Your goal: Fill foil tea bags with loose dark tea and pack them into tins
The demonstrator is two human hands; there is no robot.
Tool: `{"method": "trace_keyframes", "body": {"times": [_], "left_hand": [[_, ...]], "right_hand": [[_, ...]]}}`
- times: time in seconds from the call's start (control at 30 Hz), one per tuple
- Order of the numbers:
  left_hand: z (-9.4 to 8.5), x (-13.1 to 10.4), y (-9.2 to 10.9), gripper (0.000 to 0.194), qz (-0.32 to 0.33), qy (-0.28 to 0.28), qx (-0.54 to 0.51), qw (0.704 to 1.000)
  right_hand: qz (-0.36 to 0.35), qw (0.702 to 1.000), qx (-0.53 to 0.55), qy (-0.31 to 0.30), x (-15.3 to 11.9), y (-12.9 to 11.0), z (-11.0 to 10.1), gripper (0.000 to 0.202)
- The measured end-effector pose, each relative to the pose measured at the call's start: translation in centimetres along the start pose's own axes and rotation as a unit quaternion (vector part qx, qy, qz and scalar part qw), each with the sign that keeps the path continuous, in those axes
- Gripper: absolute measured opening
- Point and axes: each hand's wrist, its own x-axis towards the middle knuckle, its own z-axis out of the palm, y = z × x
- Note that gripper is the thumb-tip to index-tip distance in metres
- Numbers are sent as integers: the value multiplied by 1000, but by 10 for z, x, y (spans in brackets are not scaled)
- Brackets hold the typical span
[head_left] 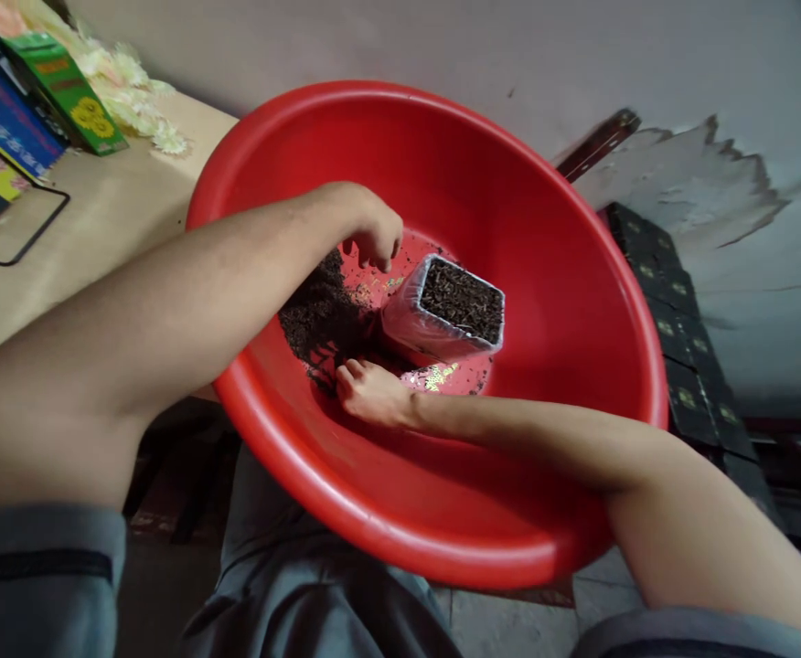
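Observation:
A clear plastic bag [406, 315], packed to the top with dark dry leaf-like bits [462, 300], stands slightly tilted inside a large red plastic basin [544, 247]. Left of it, a loose heap of the same dark material [318, 315] lies on the basin floor. My left hand [375, 234] hangs over the heap's far side, close to the bag, fingers bent downward and apart with nothing visible in them. At the heap's near edge is my right hand [373, 393], its fingers curled; whatever they may hold is hidden. Neither hand visibly touches the bag.
A wooden table [146, 196] to the left bears books [3, 100], a green box [64, 91], pale artificial flowers [126, 78] and a black wire stand [37, 238]. Dark stacked boxes [688, 347] stand right of the basin, by a wall [442, 46] with peeling paint.

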Motion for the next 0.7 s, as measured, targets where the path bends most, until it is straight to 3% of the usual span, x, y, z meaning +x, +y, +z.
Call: {"method": "trace_keyframes", "body": {"times": [0.17,0.27,0.4,0.53,0.7], "left_hand": [[0,-6,-2,73,4,3,23,1000],[-2,-5,-4,70,-3,0,47,999],[-5,-1,-8,74,-9,-2,55,998],[-4,3,-12,78,-7,1,47,999],[-3,1,-12,81,-21,-20,26,999]], "right_hand": [[12,999,-1,33,-19,4,-37,36],[47,989,-2,140,-54,12,-66,37],[143,940,5,309,-112,41,-95,30],[218,901,33,372,-154,79,-102,27],[249,883,72,391,-168,114,-91,25]]}}
